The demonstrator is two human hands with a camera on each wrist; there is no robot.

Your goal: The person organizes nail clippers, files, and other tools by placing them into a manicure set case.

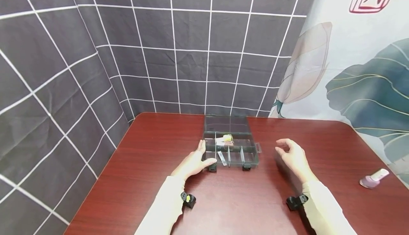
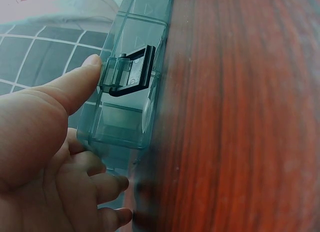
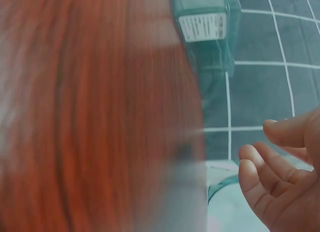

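A clear grey-green plastic divider box (image 1: 236,158) lies on the table with its lid (image 1: 226,124) laid back toward the wall. My left hand (image 1: 192,162) holds its front left corner, thumb over the front rim beside a black latch (image 2: 147,66) and fingers along the left side. Inside, a small bottle with yellow (image 1: 227,138) lies in a back compartment, and a slim whitish piece (image 1: 222,158) leans in a front one. Right of the box, my right hand (image 1: 294,158) hovers over the table with loosely bent fingers and nothing in them.
A lilac nail polish bottle (image 1: 370,181) with a white cap lies near the right edge of the reddish wooden table (image 1: 236,206). Dark gridded cloth (image 1: 191,61) hangs behind and to the left, a leaf-patterned one (image 1: 367,86) on the right.
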